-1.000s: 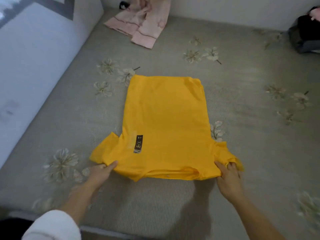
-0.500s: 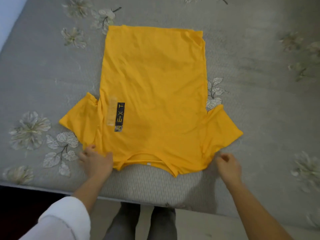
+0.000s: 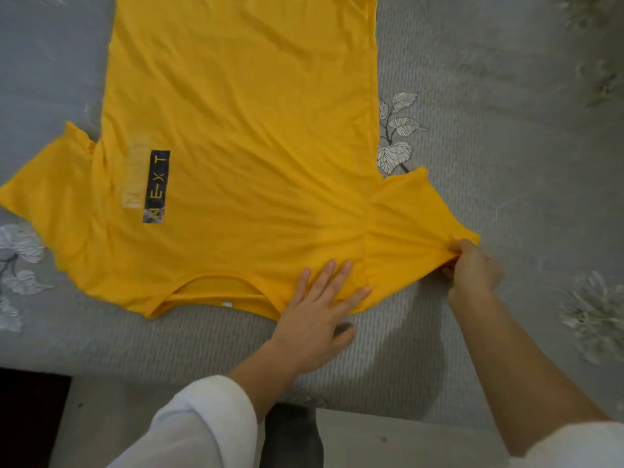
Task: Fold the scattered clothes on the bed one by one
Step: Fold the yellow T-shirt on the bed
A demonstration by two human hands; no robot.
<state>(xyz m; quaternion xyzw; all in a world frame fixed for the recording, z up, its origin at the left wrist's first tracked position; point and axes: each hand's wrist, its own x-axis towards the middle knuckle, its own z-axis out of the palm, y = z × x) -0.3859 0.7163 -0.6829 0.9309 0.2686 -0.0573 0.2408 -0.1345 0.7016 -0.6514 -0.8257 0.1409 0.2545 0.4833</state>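
Head view. A bed (image 3: pixel 472 79) covered in grey, finely ribbed fabric printed with pale flowers and leaf sprigs (image 3: pixel 396 133) is seen from above; its near edge runs across the lower part of the frame, with a light floor (image 3: pixel 388 440) below it and a dark area at the lower left. A yellow T-shirt (image 3: pixel 236 130) is spread flat on the bed, collar (image 3: pixel 216 292) toward the near edge and hem cut off by the top of the frame. Both short sleeves are extended sideways. A black vertical label (image 3: pixel 157 185) on the chest is printed with the yellow letters "NEXT"; beside it a faint pale strip with the same outline is seen, its text unreadable. The left hand (image 3: pixel 317 315), fingers spread and flat, is pressed on the shoulder area just beside the collar, nothing being gripped. The right hand (image 3: pixel 472 268) is closed in a pinch on the outer edge of the right-side sleeve (image 3: pixel 415 224), the cloth being drawn into taut folds. White cuffs are worn on both forearms.
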